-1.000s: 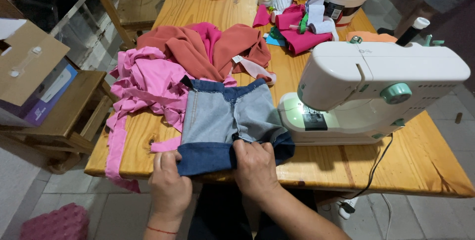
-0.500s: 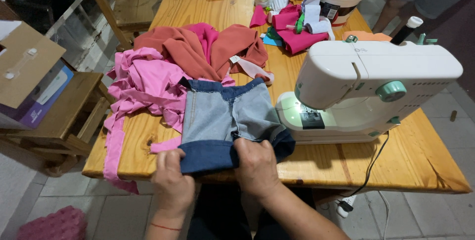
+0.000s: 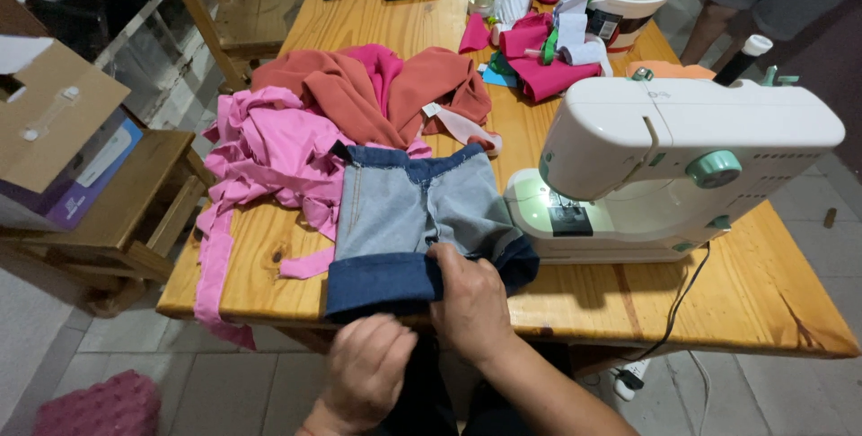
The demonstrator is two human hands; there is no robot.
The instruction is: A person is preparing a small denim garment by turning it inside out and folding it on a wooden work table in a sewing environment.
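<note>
A cardboard box (image 3: 54,117) is seen on a wooden chair (image 3: 135,211) at far left; pink fabric (image 3: 269,153) is heaped beside the denim garment (image 3: 413,211), which is spread at the table's (image 3: 584,297) near edge; its dark cuff (image 3: 386,279) is already folded up; the left hand (image 3: 364,373) is curled loosely below it; the right hand (image 3: 471,301) is pinched on the cuff; the hem is not yet placed under the sewing machine (image 3: 673,162).

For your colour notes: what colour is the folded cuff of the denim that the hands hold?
Dark blue cuff, against paler denim; head view.
</note>
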